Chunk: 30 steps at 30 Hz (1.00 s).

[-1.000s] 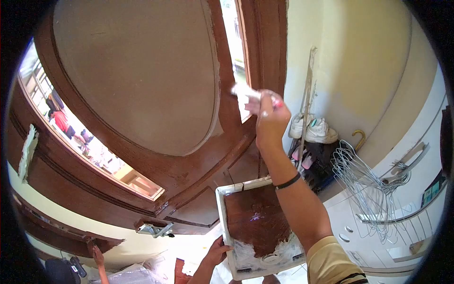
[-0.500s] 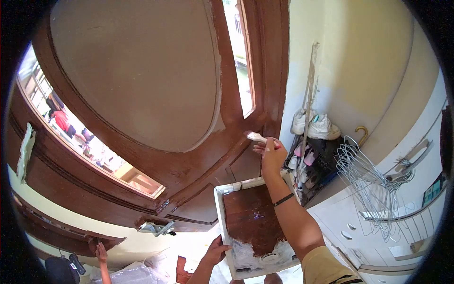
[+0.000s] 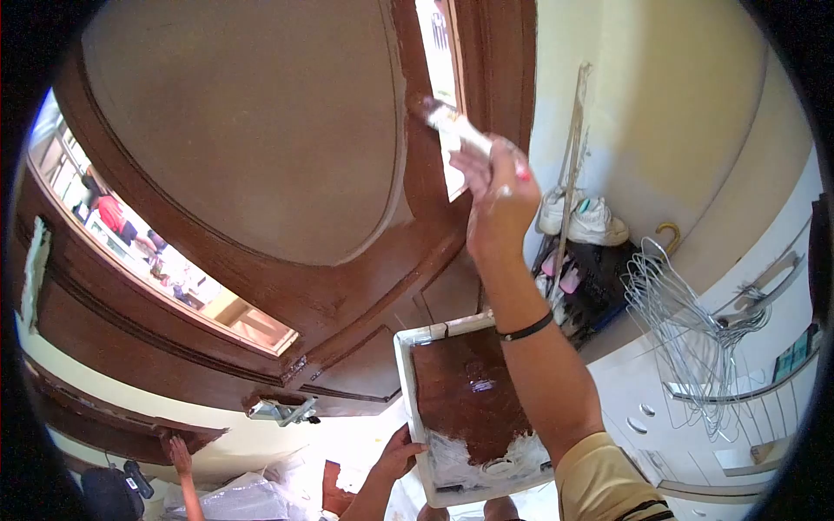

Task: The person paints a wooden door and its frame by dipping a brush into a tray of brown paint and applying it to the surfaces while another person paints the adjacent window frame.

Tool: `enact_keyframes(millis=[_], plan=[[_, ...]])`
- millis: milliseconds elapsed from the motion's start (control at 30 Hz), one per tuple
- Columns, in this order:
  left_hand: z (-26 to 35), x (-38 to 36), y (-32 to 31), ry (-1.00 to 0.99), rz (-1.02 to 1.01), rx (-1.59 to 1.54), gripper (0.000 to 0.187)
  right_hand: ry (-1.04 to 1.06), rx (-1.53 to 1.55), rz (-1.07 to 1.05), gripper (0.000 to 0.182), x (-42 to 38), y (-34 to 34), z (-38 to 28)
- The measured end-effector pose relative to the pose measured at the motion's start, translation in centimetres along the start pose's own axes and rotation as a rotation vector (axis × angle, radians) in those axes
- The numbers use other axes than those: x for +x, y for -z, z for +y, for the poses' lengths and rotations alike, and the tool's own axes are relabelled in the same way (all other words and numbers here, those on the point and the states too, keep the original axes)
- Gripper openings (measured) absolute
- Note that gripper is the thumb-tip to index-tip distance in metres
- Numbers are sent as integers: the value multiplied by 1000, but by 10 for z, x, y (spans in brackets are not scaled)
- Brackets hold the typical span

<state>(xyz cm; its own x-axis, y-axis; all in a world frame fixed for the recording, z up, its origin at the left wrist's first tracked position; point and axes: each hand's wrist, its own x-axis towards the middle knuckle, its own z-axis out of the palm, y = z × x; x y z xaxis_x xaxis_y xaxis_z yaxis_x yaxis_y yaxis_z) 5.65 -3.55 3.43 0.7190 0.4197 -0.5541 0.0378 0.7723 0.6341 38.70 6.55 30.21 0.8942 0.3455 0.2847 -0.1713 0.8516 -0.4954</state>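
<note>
In my right hand (image 3: 504, 191) is a paintbrush (image 3: 460, 124) with a pale handle and brown-coated bristles. Its tip overlaps the brown frame of the door (image 3: 417, 187), beside the narrow glass slit. My left hand (image 3: 401, 453) grips the left edge of a white paint tray (image 3: 402, 369), fingers wrapped at the rim. Glossy brown paint (image 3: 460, 382) covers most of the tray's floor, and whitish smears mark its near end. The door's large oval panel (image 3: 243, 130) is a duller grey-brown than the frame around it.
Wire hangers (image 3: 686, 339) hang at the right near white drawers. White shoes (image 3: 591, 223) sit on a dark rack by the wall, with a paint-stained stick (image 3: 573, 148) leaning there. A door handle (image 3: 282, 412) juts out lower left. Another person's hand (image 3: 180, 453) touches brown trim.
My right hand has lifted the paintbrush from the lower door rail up to beside the glass slit. My left hand keeps hold of the paint tray.
</note>
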Motion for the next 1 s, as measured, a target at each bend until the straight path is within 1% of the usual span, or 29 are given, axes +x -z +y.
enact_keyframes(millis=[100, 200, 300, 333, 367, 433, 467, 567, 600, 700, 733, 833, 867, 967, 1000], plan=[[-17, 10, 16, -14, -38, -43, 62, -49, -18, 58, 26, -37, 53, 38], [-21, 15, 18, -12, -53, -18, 64, -219, -154, 156, 25, -82, 99, 61], [-31, 22, 28, 12, -42, -4, 66, -180, -390, 207, 22, -107, 125, 71], [-35, 23, 33, 21, -45, -12, 66, -169, -412, 197, 21, -110, 128, 73], [-39, 24, 36, 29, -50, -18, 66, -134, -467, 176, 21, -113, 128, 76], [-41, 24, 39, 36, -58, -34, 66, -53, -571, 130, 22, -114, 108, 77], [-41, 22, 39, 37, -61, -45, 66, 20, -659, 100, 20, -114, 102, 82], [-45, 18, 46, 40, -57, -61, 65, 138, -497, -18, 19, -114, 62, 65], [-46, 17, 50, 41, -56, -64, 65, 127, -451, -20, 20, -114, 54, 56], [-43, 13, 57, 48, -39, -41, 64, 139, -309, -38, 21, -107, 49, 42], [-41, 13, 59, 44, -36, -35, 63, 211, -268, -42, 21, -100, 52, 46], [-37, 8, 63, 40, -25, -16, 63, 377, -672, -141, 20, -85, 75, 57], [-34, 7, 61, 38, -23, -12, 63, 526, -791, -213, 21, -83, 84, 66], [-35, 6, 67, 43, -7, -6, 64, 615, -1001, -517, 19, -107, 105, 64], [-36, 6, 68, 45, 0, -6, 64, 591, -996, -584, 19, -116, 112, 62]])
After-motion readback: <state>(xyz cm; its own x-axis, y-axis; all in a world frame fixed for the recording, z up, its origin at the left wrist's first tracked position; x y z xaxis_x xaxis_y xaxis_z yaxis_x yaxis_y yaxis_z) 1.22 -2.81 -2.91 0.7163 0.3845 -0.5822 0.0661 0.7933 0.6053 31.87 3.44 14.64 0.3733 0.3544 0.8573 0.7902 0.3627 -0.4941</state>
